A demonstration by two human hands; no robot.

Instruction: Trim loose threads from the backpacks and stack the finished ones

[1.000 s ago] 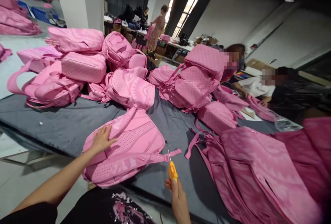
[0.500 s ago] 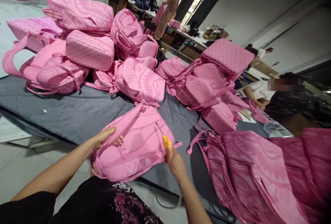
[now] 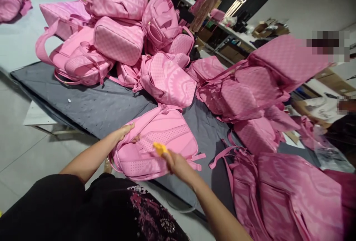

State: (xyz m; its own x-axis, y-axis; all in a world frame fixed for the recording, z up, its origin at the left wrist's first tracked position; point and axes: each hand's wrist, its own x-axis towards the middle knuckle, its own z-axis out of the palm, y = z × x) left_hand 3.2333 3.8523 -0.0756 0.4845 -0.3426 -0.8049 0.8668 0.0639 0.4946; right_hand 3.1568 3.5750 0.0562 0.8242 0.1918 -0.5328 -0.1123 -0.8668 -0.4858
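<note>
On the dark grey cloth lies a pink backpack with its back panel and dotted mesh padding facing up. My left hand is closed around its shoulder strap at the left side, with some fingertips showing past the strap. My right hand grips a yellow tool, held over the lower middle of the panel. Half a second ago a thin dark rod showed at its front, like the nozzle of an air blow gun; now its tip is blurred.
Pink backpacks are heaped at the back left and back right. More backpacks stand at the right, with loose straps towards me. The grey cloth ends near my body. A co-worker's sleeve shows at the far right.
The yellow tool in my right hand has swung left across the panel, away from its right edge. My left hand stays on the backpack. The whole view has turned somewhat left.
</note>
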